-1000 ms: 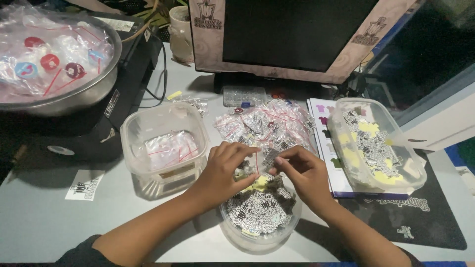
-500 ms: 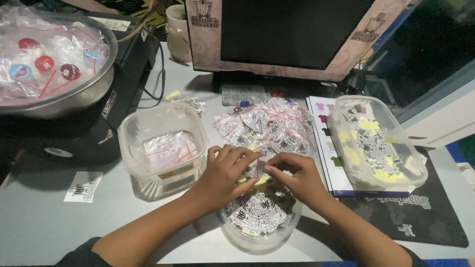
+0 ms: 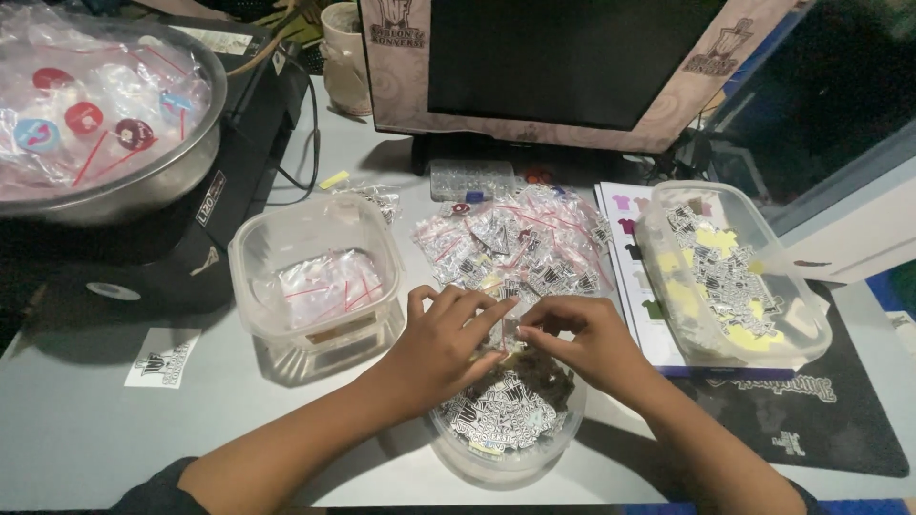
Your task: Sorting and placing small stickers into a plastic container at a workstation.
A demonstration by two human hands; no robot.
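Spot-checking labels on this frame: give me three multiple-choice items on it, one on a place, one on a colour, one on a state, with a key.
1. Where are both hands? A) over the metal bowl B) over the round tub of stickers at the near edge C) on the monitor
2. What colour is the seal strip on the small clear bags? A) red B) green C) blue
3. What state is the monitor in? A) showing a picture B) dark C) tipped over

Key:
1 B: the left hand and right hand meet above the round tub, fingertips pinched on a small clear bag.
2 A: the pile of small bags shows red strips, as do those in the square tub.
3 B: the monitor stands upright with a black screen.
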